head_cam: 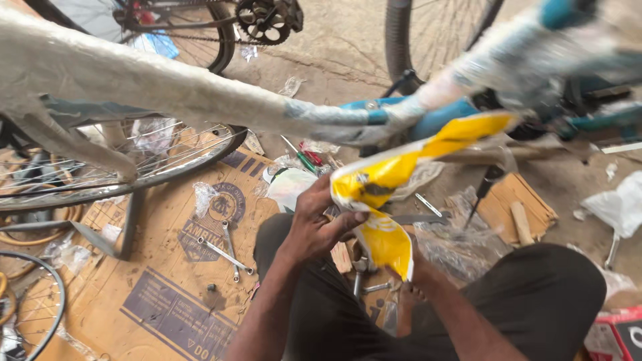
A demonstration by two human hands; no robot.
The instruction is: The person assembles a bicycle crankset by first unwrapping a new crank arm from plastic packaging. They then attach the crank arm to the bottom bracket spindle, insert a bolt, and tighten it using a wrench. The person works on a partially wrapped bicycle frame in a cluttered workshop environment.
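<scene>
Looking down from head height, both hands are busy with a yellow plastic wrapper [381,200], glossy and crinkled, with white edges. The left hand [319,224] is closed on it, thumb pressed across the middle of the strip. The right hand [411,281] is mostly hidden behind the lower end of the wrapper, so I can't tell how its fingers sit, only that it's right up against the plastic. The wrapper runs from above the person's lap up toward a blue bike frame [438,120], and its top end looks to be against the tube, though it's blurry there.

Container-wise there's not much: a red and white box [618,334] at the bottom right corner, contents not visible.

The frame's long bar [167,87] is wrapped in whitish, cloudy protective film. Flattened brown cardboard [167,267] with dark blue print covers the floor on the left, with two thin metal wrenches [227,251] lying crossed on it. A spoked wheel [120,167] with a black tyre lies just beyond. Scraps of clear plastic [455,241] are scattered around, plus a screwdriver with a green handle [299,157] near the frame. The person wears dark trousers [535,301].
</scene>
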